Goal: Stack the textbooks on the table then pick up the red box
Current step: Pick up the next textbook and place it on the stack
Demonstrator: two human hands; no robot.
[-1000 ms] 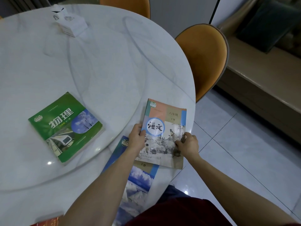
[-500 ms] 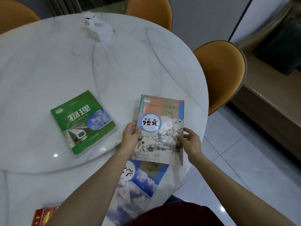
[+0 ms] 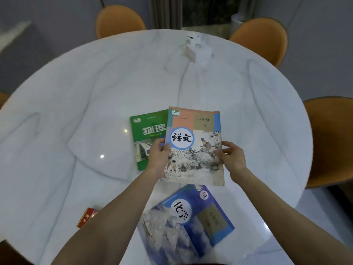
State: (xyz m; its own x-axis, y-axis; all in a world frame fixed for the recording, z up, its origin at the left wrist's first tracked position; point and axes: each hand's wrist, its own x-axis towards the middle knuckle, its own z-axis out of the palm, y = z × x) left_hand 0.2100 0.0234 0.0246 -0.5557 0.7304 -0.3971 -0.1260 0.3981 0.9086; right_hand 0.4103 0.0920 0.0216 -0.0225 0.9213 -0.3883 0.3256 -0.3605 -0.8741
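A pink-and-blue textbook (image 3: 194,146) with a painted scene is held above the white round table (image 3: 86,104). My left hand (image 3: 159,156) grips its left edge and my right hand (image 3: 232,157) grips its right edge. It overlaps the right side of a green textbook (image 3: 147,131) lying flat on the table. A blue textbook (image 3: 187,219) lies near the front edge, below the held book. A small red box (image 3: 87,217) sits at the front left, partly hidden by my left forearm.
A white tissue box (image 3: 197,49) stands at the far side of the table. Orange chairs (image 3: 261,38) ring the table at the back left, back right and right (image 3: 330,140). The table's front edge is close to my body.
The held textbook has moved left and away from the table edge, from over the blue book to partly over the green one. The view has swung left, showing the whole table.
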